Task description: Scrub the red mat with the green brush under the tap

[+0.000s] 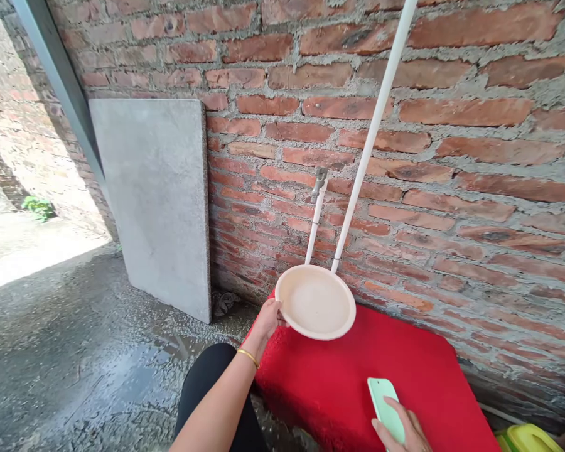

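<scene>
My left hand (267,321) grips the near left rim of a pale beige plastic basin (316,301), thumb on top and fingers underneath. The shallow, round basin is tilted toward me above the far end of a red cloth (358,370). At the lower right, my right hand (402,430) is closed around a mint-green oblong (383,402) with rounded corners and a tiny hole near its far end. The thumb presses its left edge while the index finger lies over its top. Its underside is hidden, so its exact kind is unclear.
A metal tap (319,182) on a white pipe stands before the brick wall (452,150), beside a taller white pipe (374,125). A grey slab (155,201) leans there. Wet concrete floor (117,370) lies left; a yellow-green container (530,438) sits lower right.
</scene>
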Demonstrator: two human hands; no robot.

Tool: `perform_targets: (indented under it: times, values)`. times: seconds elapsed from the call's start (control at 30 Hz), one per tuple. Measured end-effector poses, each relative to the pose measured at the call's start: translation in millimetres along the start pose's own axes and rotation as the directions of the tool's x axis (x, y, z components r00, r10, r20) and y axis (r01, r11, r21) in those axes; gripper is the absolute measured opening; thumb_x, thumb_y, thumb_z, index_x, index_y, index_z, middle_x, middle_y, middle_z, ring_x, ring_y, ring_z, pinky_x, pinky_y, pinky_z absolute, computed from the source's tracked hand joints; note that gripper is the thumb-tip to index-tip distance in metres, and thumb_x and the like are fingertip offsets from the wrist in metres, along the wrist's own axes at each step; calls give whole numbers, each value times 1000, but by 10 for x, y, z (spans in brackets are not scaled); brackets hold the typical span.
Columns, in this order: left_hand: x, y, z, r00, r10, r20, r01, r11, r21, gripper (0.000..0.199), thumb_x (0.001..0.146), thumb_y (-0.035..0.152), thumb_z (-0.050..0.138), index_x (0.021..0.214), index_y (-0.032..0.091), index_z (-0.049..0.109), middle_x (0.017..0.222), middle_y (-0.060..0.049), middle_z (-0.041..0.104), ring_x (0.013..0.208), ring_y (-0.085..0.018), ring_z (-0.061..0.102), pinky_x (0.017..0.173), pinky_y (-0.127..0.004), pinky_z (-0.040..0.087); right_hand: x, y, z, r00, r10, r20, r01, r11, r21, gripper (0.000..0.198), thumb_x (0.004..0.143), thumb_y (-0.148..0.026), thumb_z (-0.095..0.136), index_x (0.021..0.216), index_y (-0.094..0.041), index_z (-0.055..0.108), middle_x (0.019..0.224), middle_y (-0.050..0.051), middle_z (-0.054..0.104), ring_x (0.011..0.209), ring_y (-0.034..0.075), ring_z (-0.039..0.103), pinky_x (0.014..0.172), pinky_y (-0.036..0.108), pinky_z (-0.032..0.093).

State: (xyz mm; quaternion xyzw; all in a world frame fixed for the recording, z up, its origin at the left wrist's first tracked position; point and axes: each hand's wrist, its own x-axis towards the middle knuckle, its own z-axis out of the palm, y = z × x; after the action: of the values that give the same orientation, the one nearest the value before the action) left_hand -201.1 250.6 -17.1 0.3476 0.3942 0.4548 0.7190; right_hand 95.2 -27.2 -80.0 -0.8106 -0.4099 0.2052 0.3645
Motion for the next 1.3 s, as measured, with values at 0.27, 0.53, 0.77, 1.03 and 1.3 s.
perform_targets:
  times: [0.27,0.53,0.77,1.03,1.3]
  values:
    - [57,72,-113,999,-27,22,27,1000,7,21,70,31,69,80,19,55,54,2,59,46,-14,58,46,-25,48,-27,-155,-29,1000,-1,-13,0,995,-96,62,65,-68,60,112,-28,65,96,6,66,99,31,66,91,41,51]
    - [-10,44,-133,1000,0,18,0,1000,32,31,71,41,73,82,19,55,59,2,63,49,-15,60,49,-26,50,-20,-1180,541,934,-253,252,315,916,-249,42,81,-40,59,121,-28,68,102,5,61,98,24,65,92,34,50]
    - [-96,17,-141,999,47,-8,-46,996,76,47,68,57,78,76,22,47,54,5,58,50,-13,60,52,-26,52,46,-1612,859,848,-294,441,477,787,-391,43,81,-25,65,124,-27,69,107,5,59,102,23,64,94,33,47]
    - [-97,-65,-89,995,78,-66,-72,994,88,45,74,60,71,81,23,48,58,5,60,50,-14,61,52,-25,51,287,-1197,402,985,9,170,87,835,-544,49,94,-44,52,136,-20,59,109,10,62,100,26,68,84,33,49]
    - [-141,-109,-69,985,119,-123,-107,989,97,44,75,62,67,81,23,48,59,7,57,52,-12,59,51,-26,54,248,-1456,737,989,40,146,25,908,-418,39,87,-48,63,119,-26,63,105,4,62,98,22,67,80,28,48]
